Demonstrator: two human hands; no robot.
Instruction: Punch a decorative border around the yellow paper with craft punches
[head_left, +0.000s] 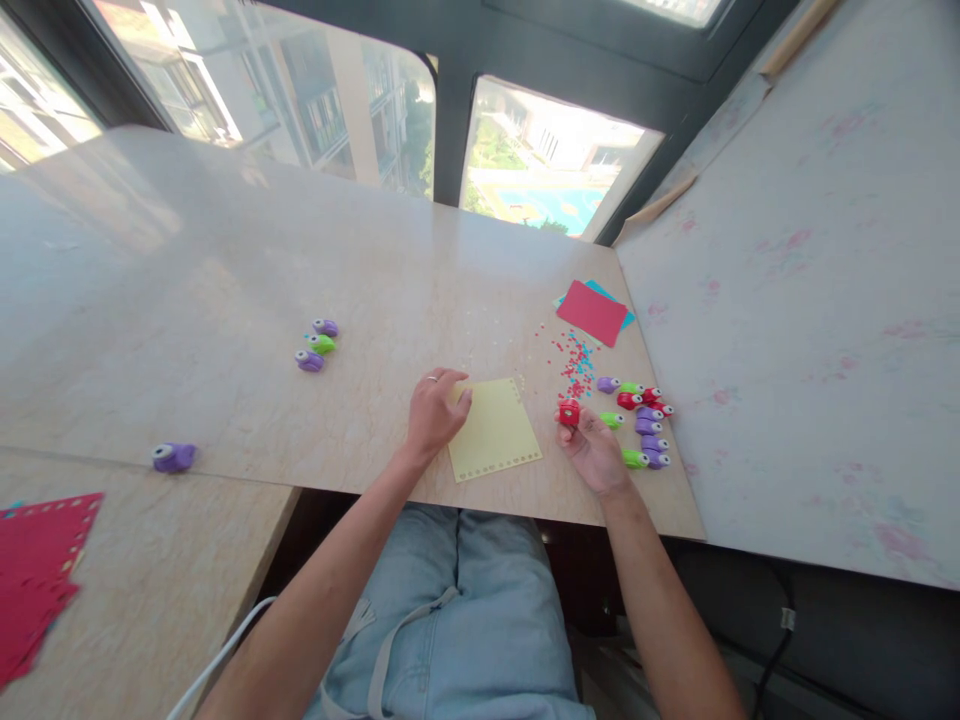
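Note:
A small red craft punch (569, 412) is pinched in the fingers of my right hand (592, 455), just right of the yellow paper and above the table. The yellow paper (495, 430) lies flat in front of me, with a row of small punched shapes along its bottom edge and more at its top right. My left hand (437, 412) rests at the paper's upper left edge, thumb and fingers apart. Beside my right hand stand several purple, green and red punches, among them a green punch (611, 420) and a purple punch (658, 460).
Red and blue confetti (577, 365) lies scattered below a stack topped by a red card (592, 313). Two purple punches and a green punch (322, 344) sit left of centre; another purple punch (174, 457) is farther left. Punched red sheets (45, 550) lie lower left. A wall (810, 300) bounds the right.

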